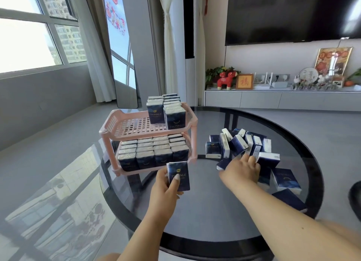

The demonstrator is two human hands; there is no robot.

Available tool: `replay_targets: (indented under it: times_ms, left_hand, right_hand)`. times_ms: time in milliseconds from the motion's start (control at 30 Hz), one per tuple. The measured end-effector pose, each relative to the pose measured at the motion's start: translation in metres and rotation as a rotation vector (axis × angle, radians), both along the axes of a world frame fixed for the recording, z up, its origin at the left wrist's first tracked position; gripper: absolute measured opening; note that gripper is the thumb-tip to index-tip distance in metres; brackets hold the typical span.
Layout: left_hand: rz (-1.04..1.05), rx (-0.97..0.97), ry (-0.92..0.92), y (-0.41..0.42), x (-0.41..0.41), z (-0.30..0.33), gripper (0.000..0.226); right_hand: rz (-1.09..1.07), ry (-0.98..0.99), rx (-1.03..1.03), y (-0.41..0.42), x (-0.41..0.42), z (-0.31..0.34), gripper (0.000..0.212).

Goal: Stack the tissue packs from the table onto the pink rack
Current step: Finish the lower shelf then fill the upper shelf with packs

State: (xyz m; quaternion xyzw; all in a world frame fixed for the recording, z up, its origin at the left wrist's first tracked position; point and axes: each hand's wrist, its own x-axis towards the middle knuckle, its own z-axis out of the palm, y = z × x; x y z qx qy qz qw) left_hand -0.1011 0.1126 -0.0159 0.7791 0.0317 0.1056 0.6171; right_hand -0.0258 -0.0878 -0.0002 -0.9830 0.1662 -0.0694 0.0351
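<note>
Two slotted plastic tiers [136, 124] hold glossy rectangular tissue packs [154, 153].

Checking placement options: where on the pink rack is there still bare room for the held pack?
The top shelf is bare left of and before its packs. The lower shelf is packed full. The left hand holds one pack.

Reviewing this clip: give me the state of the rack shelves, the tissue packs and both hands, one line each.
top shelf: partly filled, packs standing at its right rear.
bottom shelf: full of upright packs.
loose packs: jumbled heap on the glass table.
held pack: upright in the left hand, off the table.
right hand: reaching into the heap, fingers on a pack; grip unclear.
</note>
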Motion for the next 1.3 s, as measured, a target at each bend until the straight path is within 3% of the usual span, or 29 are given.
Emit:
replay_targets:
  times_ms: [133, 267, 433, 667, 867, 1133, 1233, 1300]
  left_hand:
    - [0.048, -0.036, -0.048, 0.000, 0.002, -0.002, 0.007]
    - [0.137, 0.046, -0.062, 0.001, 0.001, -0.002, 0.010]
    - [0.188, 0.119, -0.104, 0.001, -0.003, 0.000, 0.023]
    - [0.131, 0.042, -0.039, 0.004, -0.001, -0.001, 0.015]
    - [-0.037, 0.007, -0.006, 0.003, -0.004, 0.002, 0.026]
    - [-0.210, -0.051, 0.033, 0.006, -0.005, 0.004, 0.041]
    - [-0.213, -0.022, 0.027, 0.006, -0.004, 0.003, 0.043]
    - [-0.178, 0.043, 0.015, 0.004, -0.004, 0.002, 0.043]
  right_hand:
    - [0.108, -0.148, 0.135, 0.024, -0.027, -0.011, 0.064]
    - [0.243, -0.346, 0.544, 0.042, -0.050, -0.019, 0.046]
    - [0.439, -0.404, 0.767, 0.037, -0.056, -0.020, 0.054]
    - [0.623, -0.461, 0.817, 0.036, -0.056, -0.025, 0.046]
    - [0.644, -0.373, 1.100, 0.038, -0.059, -0.025, 0.068]
    - [0.631, -0.394, 0.684, 0.037, -0.055, -0.021, 0.056]
    - [0.668, -0.327, 0.640, 0.038, -0.051, -0.026, 0.073]
    - [0.688, -0.293, 0.659, 0.039, -0.050, -0.029, 0.067]
